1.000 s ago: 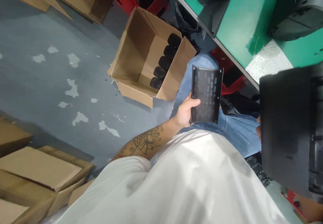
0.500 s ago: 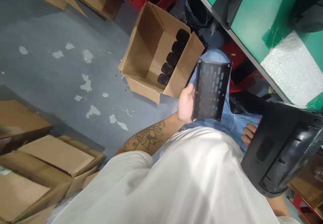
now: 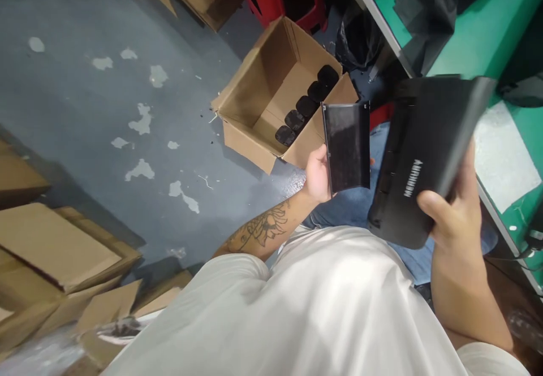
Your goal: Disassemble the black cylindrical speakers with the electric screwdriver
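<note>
While the left hand (image 3: pixel 318 175) grips a black panel (image 3: pixel 348 147), the right hand (image 3: pixel 457 212) clasps a black, lettered casing (image 3: pixel 428 138).

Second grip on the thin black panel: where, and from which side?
Probably pinch the upper end of the thin black panel, coming from the far side, away from the white shirt. That end looks free and thin enough to pinch. The left grip has the lower left long edge, and the lettered black housing crowds the right.
</note>
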The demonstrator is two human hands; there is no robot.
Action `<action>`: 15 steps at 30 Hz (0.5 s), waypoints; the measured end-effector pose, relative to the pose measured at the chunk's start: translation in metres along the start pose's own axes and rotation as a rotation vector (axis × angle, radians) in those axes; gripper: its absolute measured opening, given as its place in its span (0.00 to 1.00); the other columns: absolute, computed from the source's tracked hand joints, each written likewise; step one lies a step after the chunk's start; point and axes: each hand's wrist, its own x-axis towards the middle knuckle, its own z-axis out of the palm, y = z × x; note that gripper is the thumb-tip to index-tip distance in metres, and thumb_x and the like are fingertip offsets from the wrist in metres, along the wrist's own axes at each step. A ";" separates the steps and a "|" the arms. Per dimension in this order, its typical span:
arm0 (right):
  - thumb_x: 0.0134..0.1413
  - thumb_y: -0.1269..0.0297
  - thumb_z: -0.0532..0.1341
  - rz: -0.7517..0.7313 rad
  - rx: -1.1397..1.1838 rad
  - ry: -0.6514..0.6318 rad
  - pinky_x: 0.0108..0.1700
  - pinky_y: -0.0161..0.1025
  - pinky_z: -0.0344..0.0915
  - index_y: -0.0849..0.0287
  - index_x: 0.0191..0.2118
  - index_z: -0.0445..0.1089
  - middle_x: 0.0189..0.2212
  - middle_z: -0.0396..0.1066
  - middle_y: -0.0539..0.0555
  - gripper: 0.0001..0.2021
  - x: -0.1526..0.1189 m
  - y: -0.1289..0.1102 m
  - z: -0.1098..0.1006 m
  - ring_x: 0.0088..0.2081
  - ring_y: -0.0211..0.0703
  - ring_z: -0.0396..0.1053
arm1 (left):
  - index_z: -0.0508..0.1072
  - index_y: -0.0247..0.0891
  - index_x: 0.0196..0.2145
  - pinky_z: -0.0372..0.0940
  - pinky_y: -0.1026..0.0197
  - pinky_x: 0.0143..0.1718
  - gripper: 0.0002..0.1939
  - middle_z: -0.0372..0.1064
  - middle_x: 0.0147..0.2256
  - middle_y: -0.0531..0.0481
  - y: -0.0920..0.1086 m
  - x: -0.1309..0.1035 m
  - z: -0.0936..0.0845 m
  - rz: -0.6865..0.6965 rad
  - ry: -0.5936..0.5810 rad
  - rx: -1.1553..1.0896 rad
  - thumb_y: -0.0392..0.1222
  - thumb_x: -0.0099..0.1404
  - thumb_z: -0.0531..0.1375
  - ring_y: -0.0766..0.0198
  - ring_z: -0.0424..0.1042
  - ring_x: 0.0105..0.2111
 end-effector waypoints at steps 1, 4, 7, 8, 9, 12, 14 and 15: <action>0.45 0.25 0.75 -0.062 -0.078 -0.006 0.73 0.47 0.75 0.56 0.87 0.43 0.68 0.63 0.63 0.73 0.009 -0.009 0.011 0.66 0.51 0.72 | 0.83 0.38 0.48 0.77 0.44 0.64 0.25 0.87 0.47 0.44 -0.001 0.003 0.001 0.055 0.034 -0.025 0.59 0.74 0.55 0.42 0.81 0.63; 0.56 0.24 0.69 -0.234 -0.396 -0.024 0.79 0.55 0.68 0.55 0.86 0.48 0.71 0.58 0.62 0.64 0.033 -0.029 0.036 0.70 0.53 0.66 | 0.82 0.40 0.49 0.74 0.46 0.68 0.22 0.86 0.49 0.47 -0.003 0.011 0.007 0.135 0.073 -0.093 0.56 0.75 0.55 0.44 0.79 0.66; 0.61 0.24 0.65 -0.394 -0.557 -0.070 0.76 0.54 0.70 0.56 0.85 0.52 0.72 0.55 0.64 0.59 0.051 -0.033 0.054 0.71 0.53 0.63 | 0.81 0.42 0.57 0.74 0.43 0.68 0.23 0.86 0.52 0.47 -0.003 0.016 0.011 0.156 0.041 -0.140 0.56 0.77 0.54 0.43 0.79 0.65; 0.62 0.23 0.64 -0.432 -0.584 -0.074 0.74 0.54 0.71 0.56 0.85 0.52 0.71 0.57 0.64 0.58 0.056 -0.033 0.059 0.70 0.52 0.63 | 0.80 0.43 0.59 0.73 0.43 0.68 0.23 0.85 0.53 0.48 -0.002 0.017 0.011 0.174 0.036 -0.153 0.55 0.77 0.55 0.43 0.79 0.64; 0.62 0.23 0.64 -0.463 -0.603 -0.071 0.73 0.54 0.71 0.55 0.85 0.53 0.69 0.58 0.64 0.58 0.059 -0.032 0.063 0.69 0.52 0.64 | 0.79 0.44 0.60 0.73 0.43 0.69 0.23 0.85 0.53 0.48 -0.001 0.017 0.011 0.197 0.032 -0.162 0.55 0.77 0.56 0.43 0.79 0.64; 0.62 0.20 0.63 -0.517 -0.629 -0.055 0.73 0.56 0.71 0.53 0.84 0.55 0.65 0.61 0.64 0.57 0.064 -0.031 0.075 0.67 0.51 0.65 | 0.79 0.43 0.62 0.71 0.45 0.71 0.22 0.84 0.55 0.48 0.002 0.021 0.008 0.268 0.016 -0.180 0.52 0.77 0.58 0.45 0.78 0.66; 0.62 0.19 0.63 -0.525 -0.641 -0.055 0.73 0.56 0.70 0.54 0.84 0.56 0.64 0.61 0.64 0.58 0.064 -0.033 0.082 0.66 0.51 0.64 | 0.79 0.43 0.61 0.69 0.47 0.72 0.21 0.84 0.57 0.48 0.004 0.023 0.006 0.295 0.013 -0.194 0.49 0.77 0.58 0.47 0.77 0.68; 0.62 0.20 0.63 -0.521 -0.650 -0.059 0.74 0.56 0.69 0.54 0.84 0.56 0.64 0.61 0.64 0.58 0.064 -0.034 0.085 0.66 0.51 0.64 | 0.79 0.44 0.61 0.68 0.48 0.73 0.20 0.84 0.57 0.49 0.005 0.024 0.005 0.300 0.013 -0.201 0.47 0.77 0.57 0.48 0.76 0.68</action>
